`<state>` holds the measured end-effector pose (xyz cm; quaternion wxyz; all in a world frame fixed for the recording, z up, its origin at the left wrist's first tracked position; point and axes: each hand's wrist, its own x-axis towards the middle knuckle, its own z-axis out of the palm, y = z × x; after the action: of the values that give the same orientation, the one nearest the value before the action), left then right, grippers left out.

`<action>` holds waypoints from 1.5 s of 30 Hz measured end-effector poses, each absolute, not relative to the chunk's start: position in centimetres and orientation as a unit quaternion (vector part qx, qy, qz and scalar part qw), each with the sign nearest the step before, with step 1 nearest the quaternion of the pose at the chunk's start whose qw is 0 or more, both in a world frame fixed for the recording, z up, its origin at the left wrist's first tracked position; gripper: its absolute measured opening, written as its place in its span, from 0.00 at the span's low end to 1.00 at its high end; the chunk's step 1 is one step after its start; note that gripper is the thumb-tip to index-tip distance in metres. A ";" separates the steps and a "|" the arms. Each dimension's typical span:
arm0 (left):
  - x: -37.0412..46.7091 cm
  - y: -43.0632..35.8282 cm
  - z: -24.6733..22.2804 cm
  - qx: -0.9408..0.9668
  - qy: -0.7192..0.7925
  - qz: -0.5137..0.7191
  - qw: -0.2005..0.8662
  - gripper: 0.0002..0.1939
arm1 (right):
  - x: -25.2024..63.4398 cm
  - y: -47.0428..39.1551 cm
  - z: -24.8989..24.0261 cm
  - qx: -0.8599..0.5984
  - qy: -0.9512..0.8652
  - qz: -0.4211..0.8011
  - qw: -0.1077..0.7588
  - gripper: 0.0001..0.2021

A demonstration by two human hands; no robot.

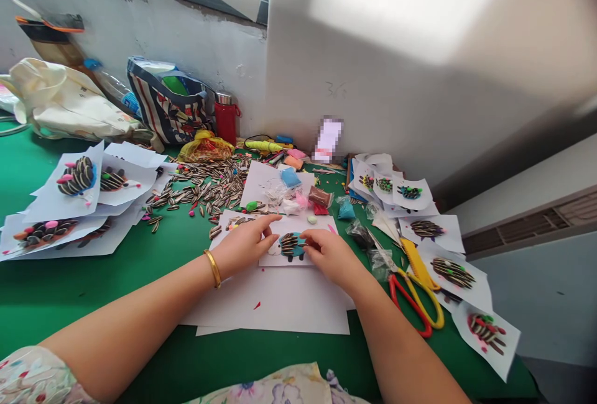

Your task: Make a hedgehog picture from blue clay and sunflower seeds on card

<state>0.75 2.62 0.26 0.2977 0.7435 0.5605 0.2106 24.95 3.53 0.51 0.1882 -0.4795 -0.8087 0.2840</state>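
A small card lies on white sheets in front of me, bearing a hedgehog of blue clay with striped sunflower seeds on its back and dark feet. My left hand is at the card's left side, index finger and thumb stretched out and apart, holding nothing I can see. At the hedgehog's right edge is my right hand, its fingers bent in and thumb and index close together. Anything between those fingertips is too small to make out. A pile of sunflower seeds lies beyond my left hand.
Finished seed hedgehog cards lie in a left stack and a right row. Scissors and a yellow comb-like strip are beside my right forearm. Clay packets, a red flask and bags stand farther back.
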 end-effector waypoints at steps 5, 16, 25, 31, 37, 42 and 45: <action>0.7 2.6 0.4 0.749 0.566 0.196 0.283 0.25 | 24.6 3.4 0.4 -0.485 -0.826 0.228 0.175 0.07; 1.0 2.4 0.6 0.750 0.580 0.179 0.261 0.24 | 23.9 3.3 0.1 -0.490 -0.833 0.208 0.151 0.08; 1.0 2.4 0.5 0.748 0.580 0.183 0.265 0.25 | 23.6 3.3 -0.5 -0.481 -0.850 0.171 0.127 0.07; 1.0 2.5 0.4 0.747 0.582 0.187 0.263 0.25 | 23.2 3.2 -0.3 -0.482 -0.856 0.159 0.102 0.08; 0.8 2.8 0.0 0.730 0.571 0.217 0.306 0.25 | 23.2 3.3 -0.3 -0.481 -0.855 0.164 0.100 0.08; 0.9 2.9 0.6 0.632 0.527 0.316 0.472 0.27 | 23.5 3.3 -0.5 -0.472 -0.858 0.163 0.123 0.08; 1.1 2.8 1.3 0.512 0.489 0.386 0.591 0.28 | 23.8 3.2 -0.3 -0.454 -0.858 0.157 0.181 0.07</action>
<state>1.07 2.79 1.29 0.5915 0.5124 0.4889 0.3855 23.79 3.23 -0.33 0.1814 -0.4535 -0.8583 0.1571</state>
